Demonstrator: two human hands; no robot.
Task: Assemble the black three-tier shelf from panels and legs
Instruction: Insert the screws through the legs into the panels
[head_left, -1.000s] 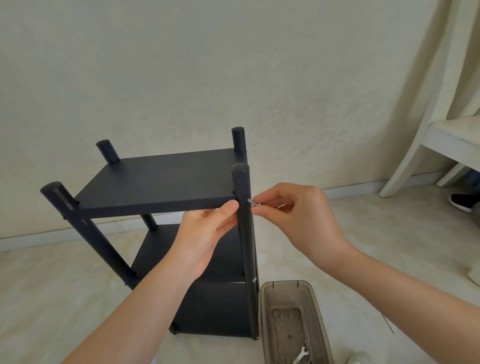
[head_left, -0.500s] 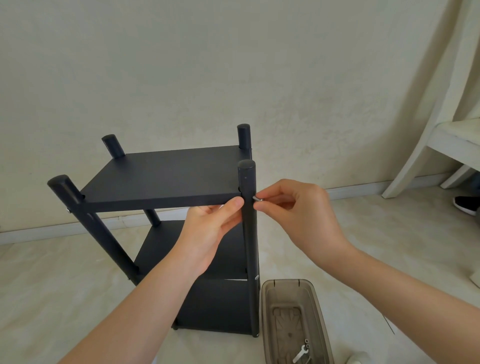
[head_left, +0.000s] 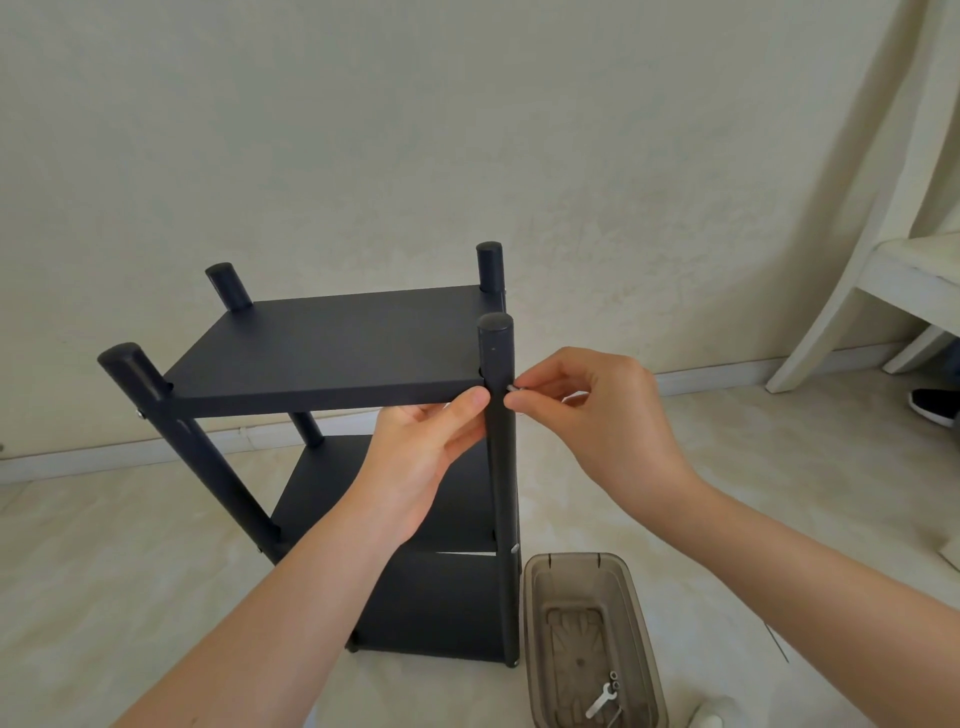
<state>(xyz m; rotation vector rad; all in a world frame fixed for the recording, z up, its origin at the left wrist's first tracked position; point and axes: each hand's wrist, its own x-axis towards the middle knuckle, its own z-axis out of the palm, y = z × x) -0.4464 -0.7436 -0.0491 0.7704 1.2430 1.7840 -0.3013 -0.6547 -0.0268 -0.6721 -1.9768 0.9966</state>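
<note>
Pinches small silver screw (head_left: 511, 388) at black round leg (head_left: 500, 493) with right hand (head_left: 597, 415), grips black flat top panel (head_left: 332, 353) with left hand (head_left: 421, 457); risks cross-threading through misalignment.

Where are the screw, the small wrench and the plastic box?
screw (head_left: 511, 388), head view, its exposed silver end.
small wrench (head_left: 598, 702), head view, mid shaft.
plastic box (head_left: 535, 649), head view, left wall.

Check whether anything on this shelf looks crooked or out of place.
Nothing damaged. One screw juts from the near right leg at the top panel, pinched by the right hand while the left hand grips that panel. The near left leg looks slanted, likely just the wide lens.
</note>
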